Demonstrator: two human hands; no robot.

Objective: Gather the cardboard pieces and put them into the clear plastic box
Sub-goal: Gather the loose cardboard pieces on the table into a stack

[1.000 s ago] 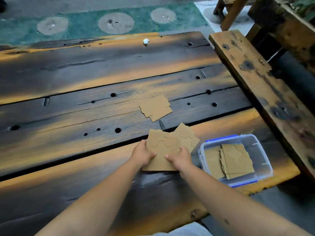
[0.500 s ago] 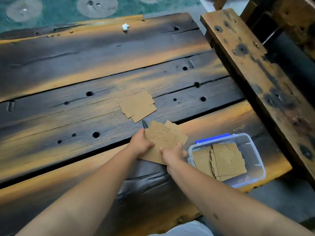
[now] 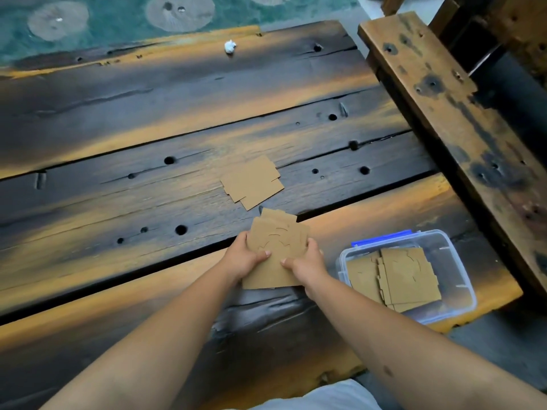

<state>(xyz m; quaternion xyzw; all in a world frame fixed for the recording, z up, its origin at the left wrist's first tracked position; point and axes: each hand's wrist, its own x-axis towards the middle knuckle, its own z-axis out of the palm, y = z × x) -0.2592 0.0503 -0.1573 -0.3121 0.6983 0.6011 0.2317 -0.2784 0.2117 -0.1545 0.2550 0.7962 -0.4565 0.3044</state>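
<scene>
Both hands, left hand [image 3: 241,258] & right hand [image 3: 307,263], pinching the cardboard stack [image 3: 276,251] by its sides, prob squaring it up to fit the plastic box [image 3: 461,261] at 3 o'clock, w/ more cardboard pieces [image 3: 251,182] at 12

Tan-brown cardboard pieces [image 3: 251,182], clear plastic box [image 3: 461,273] with blue clip [image 3: 381,238], dark table [image 3: 148,137] streaked orange, teal rug [image 3: 118,22] with pale circles

Tan cardboard stack [image 3: 276,255] with curvy cut lines is pinched at both sides, a loose pile [image 3: 251,182] lies flat further out, clear plastic box [image 3: 461,261] already has pieces inside.
</scene>
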